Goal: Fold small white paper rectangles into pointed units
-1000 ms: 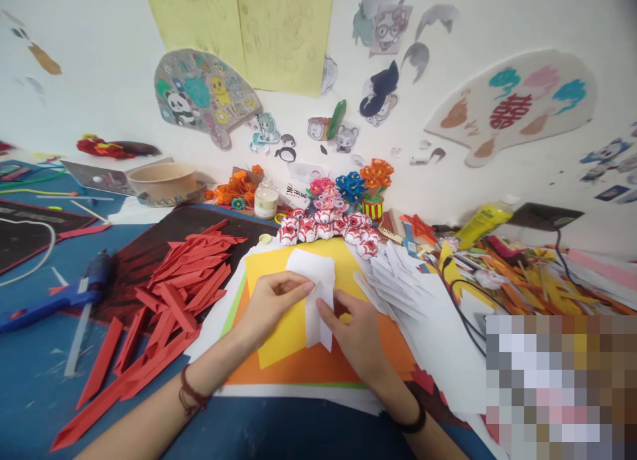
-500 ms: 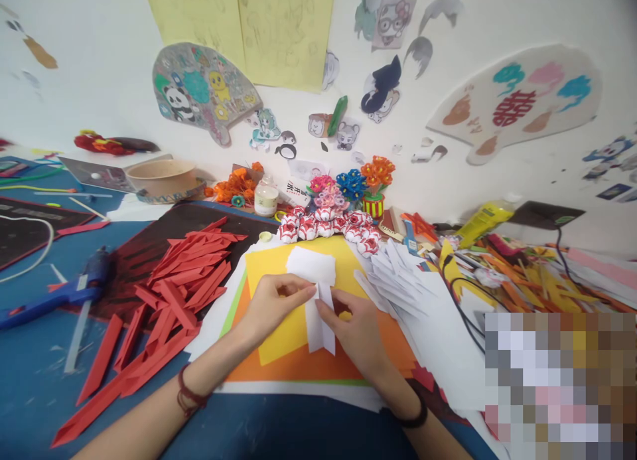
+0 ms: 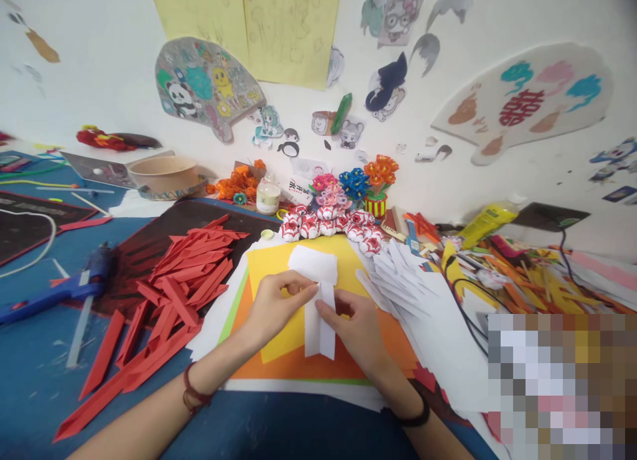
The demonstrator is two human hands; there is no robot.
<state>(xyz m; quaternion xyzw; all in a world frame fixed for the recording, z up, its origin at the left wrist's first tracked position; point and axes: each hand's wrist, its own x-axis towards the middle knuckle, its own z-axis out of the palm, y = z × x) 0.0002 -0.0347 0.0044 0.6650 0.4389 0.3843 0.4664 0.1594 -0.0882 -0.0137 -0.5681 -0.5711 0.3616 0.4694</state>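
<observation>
Between my hands is a creased white paper strip, its lower end pointing toward me. My left hand pinches the strip's upper left edge between thumb and fingertips. On the right edge, my right hand grips the strip with thumb and curled fingers. Just beyond lies another white paper piece. Both rest over a yellow sheet, with an orange sheet beneath it.
Folded red paper strips are heaped at the left, near a blue glue gun. White folded strips lie to the right. Red-and-white paper flowers line the back, by a bottle. A black cable curves through paper scraps.
The strip's lower end has turned slightly and its face looks flatter and wider. Both hands keep nearly the same grip. The whole view has shifted slightly.
</observation>
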